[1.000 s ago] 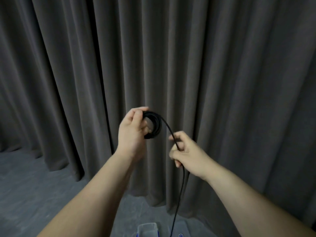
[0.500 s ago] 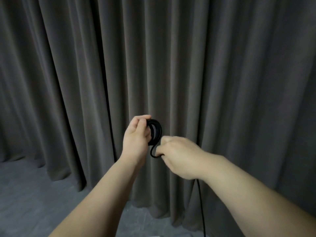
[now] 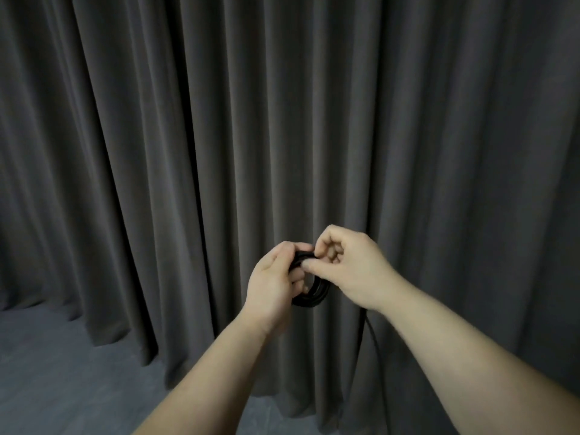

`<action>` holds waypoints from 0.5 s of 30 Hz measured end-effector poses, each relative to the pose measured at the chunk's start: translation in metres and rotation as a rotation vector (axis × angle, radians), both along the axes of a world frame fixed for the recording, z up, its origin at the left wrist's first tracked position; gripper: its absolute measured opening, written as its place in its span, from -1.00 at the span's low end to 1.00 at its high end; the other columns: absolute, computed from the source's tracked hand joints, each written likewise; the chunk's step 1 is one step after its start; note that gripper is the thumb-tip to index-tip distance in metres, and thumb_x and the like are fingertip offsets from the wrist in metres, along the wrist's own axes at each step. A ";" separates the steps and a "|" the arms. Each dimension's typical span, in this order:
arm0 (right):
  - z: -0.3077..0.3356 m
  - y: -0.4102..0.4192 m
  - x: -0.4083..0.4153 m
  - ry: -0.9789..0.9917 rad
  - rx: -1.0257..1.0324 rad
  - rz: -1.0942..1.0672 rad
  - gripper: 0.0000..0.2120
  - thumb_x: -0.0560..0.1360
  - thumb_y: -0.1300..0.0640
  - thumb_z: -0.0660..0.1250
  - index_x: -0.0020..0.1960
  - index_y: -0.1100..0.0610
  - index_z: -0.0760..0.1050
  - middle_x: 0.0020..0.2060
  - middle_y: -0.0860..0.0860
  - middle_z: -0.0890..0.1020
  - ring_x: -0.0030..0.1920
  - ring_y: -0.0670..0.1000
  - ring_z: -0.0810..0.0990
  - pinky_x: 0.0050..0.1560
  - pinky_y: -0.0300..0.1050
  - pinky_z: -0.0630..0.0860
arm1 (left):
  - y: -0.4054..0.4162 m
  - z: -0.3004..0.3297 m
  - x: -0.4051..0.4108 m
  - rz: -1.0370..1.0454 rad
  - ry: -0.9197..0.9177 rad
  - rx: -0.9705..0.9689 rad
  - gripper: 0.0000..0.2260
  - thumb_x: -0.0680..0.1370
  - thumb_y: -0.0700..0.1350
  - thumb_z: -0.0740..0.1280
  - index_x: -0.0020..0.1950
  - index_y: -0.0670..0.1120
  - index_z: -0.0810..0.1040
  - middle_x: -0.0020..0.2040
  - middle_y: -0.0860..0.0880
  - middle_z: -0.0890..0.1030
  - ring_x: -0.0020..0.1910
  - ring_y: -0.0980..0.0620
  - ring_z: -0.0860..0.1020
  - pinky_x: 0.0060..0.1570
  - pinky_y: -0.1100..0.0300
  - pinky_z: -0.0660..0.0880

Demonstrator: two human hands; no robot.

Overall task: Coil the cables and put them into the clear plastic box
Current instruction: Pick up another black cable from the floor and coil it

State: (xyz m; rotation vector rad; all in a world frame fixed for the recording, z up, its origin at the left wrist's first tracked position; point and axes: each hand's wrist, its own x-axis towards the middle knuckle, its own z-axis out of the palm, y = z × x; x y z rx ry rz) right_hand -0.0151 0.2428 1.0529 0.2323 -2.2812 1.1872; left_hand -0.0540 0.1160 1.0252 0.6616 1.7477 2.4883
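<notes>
A small coil of black cable (image 3: 315,293) hangs between my two hands at chest height, in front of the curtain. My left hand (image 3: 273,284) grips the coil from the left, fingers wrapped around its loops. My right hand (image 3: 348,266) pinches the top of the coil between thumb and forefinger. The loose end of the cable (image 3: 373,337) drops faintly below my right wrist and is hard to follow against the dark cloth. The clear plastic box is out of view.
A dark grey pleated curtain (image 3: 314,120) fills the whole background and reaches the floor. Grey carpet floor (image 3: 56,372) shows at the lower left.
My right hand has swung up from below the coil to its top, laying another turn of cable on it. The camera has tilted up, and the box at the bottom edge has left the view.
</notes>
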 end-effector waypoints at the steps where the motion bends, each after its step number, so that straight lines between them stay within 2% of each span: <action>1: 0.000 0.003 0.001 -0.057 -0.028 0.090 -0.76 0.37 0.27 0.47 -0.28 0.02 0.45 -0.44 -0.10 0.46 -0.41 -0.14 0.39 -0.30 -0.22 0.38 | -0.001 0.000 -0.002 0.020 0.001 0.005 -0.67 0.68 -0.15 0.09 -0.10 -0.15 0.61 -0.28 -0.14 0.48 -0.43 0.10 0.27 -0.34 0.19 0.32; 4: 0.003 0.004 0.005 -0.060 -0.133 0.178 -0.75 0.41 0.41 0.39 -0.24 0.08 0.50 -0.39 -0.06 0.52 -0.41 -0.13 0.45 -0.29 -0.26 0.44 | -0.003 -0.002 -0.005 0.047 0.015 -0.016 -0.69 0.67 -0.16 0.10 -0.10 -0.14 0.60 -0.34 -0.04 0.49 -0.45 0.13 0.25 -0.40 0.25 0.30; 7: 0.007 -0.001 0.001 0.014 -0.230 0.104 -0.80 0.39 0.36 0.44 -0.27 0.11 0.53 -0.39 0.01 0.56 -0.40 -0.07 0.46 -0.39 -0.25 0.43 | -0.002 -0.003 -0.003 0.012 0.009 -0.044 -0.71 0.67 -0.15 0.10 -0.03 -0.18 0.58 -0.49 0.10 0.37 -0.51 0.16 0.21 -0.41 0.27 0.24; 11: 0.004 0.000 -0.007 0.029 -0.286 -0.006 -0.86 0.36 0.25 0.51 -0.29 0.13 0.56 -0.47 -0.07 0.52 -0.45 -0.14 0.44 -0.43 -0.30 0.36 | -0.003 -0.002 -0.003 -0.049 0.080 -0.045 -0.70 0.68 -0.10 0.09 0.05 -0.19 0.59 -0.50 0.11 0.25 -0.52 0.16 0.17 -0.36 0.23 0.24; 15: -0.001 0.001 -0.006 -0.043 -0.413 0.065 -0.90 0.43 0.32 0.42 -0.23 0.17 0.59 -0.45 0.00 0.53 -0.41 -0.09 0.46 -0.43 -0.27 0.38 | -0.005 -0.004 -0.007 -0.022 0.096 0.033 -0.76 0.66 -0.10 0.17 -0.01 -0.15 0.60 -0.50 0.07 0.24 -0.52 0.14 0.17 -0.38 0.23 0.28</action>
